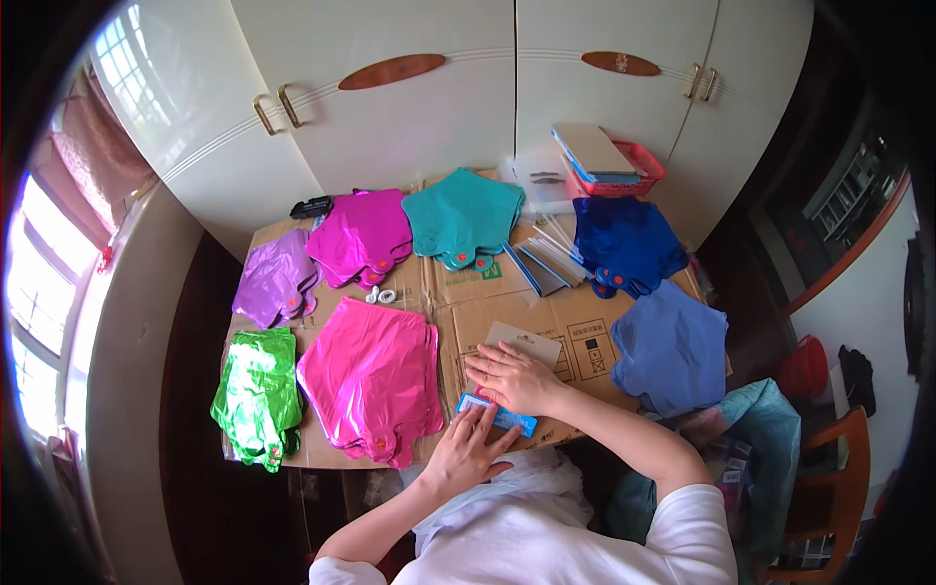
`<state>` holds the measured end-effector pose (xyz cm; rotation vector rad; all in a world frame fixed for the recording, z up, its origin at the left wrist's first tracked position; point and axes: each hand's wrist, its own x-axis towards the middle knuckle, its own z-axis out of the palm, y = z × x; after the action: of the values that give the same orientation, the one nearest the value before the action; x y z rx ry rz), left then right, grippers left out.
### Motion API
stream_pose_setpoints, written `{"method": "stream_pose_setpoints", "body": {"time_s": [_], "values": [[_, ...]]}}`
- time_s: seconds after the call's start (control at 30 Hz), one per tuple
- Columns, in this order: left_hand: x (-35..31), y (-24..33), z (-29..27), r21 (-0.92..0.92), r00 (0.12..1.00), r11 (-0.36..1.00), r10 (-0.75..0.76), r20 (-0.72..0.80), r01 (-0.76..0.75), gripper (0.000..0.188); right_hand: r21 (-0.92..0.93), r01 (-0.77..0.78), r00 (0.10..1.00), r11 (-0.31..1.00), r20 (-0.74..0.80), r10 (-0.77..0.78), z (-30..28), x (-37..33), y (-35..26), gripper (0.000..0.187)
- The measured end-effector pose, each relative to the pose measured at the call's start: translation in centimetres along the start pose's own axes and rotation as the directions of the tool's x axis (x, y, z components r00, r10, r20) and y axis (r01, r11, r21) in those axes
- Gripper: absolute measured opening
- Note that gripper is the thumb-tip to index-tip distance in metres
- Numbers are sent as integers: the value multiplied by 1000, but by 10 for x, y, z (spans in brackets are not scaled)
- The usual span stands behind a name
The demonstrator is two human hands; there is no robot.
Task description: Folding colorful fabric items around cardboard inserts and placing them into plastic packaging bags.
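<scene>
I have the cardboard-covered counter (585, 312) in view. Near its front edge, the right hand (522, 382) lies open, fingers extended over a pale card (531, 343). The left hand (463, 453) rests spread fingertips on a small blue packet (519, 422); whether they pinch it, I cannot tell.
</scene>
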<state>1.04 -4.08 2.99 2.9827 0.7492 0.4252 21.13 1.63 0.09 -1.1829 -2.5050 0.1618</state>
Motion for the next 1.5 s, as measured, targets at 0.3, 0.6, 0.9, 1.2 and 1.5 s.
{"method": "stream_pose_setpoints", "body": {"time_s": [0.3,0.6,0.9,1.2,1.5], "values": [[16,-21,0,145,985,975,170,9,-169,37,-156,-101,992,983,61,111,-1,2,6,62],[30,-25,2,315,936,908,328,-125,-276,27,-132,-109,983,985,135,127,-3,3,6,61],[32,-18,9,283,965,936,243,-96,-207,26,187,-76,940,979,-313,133,-76,67,99,31],[47,-14,-11,202,969,962,212,-127,-184,25,-192,-522,847,831,-224,481,-66,110,339,28],[26,-10,29,130,996,988,83,-19,-80,40,-437,-552,831,710,-223,510,-45,119,342,16]]}}
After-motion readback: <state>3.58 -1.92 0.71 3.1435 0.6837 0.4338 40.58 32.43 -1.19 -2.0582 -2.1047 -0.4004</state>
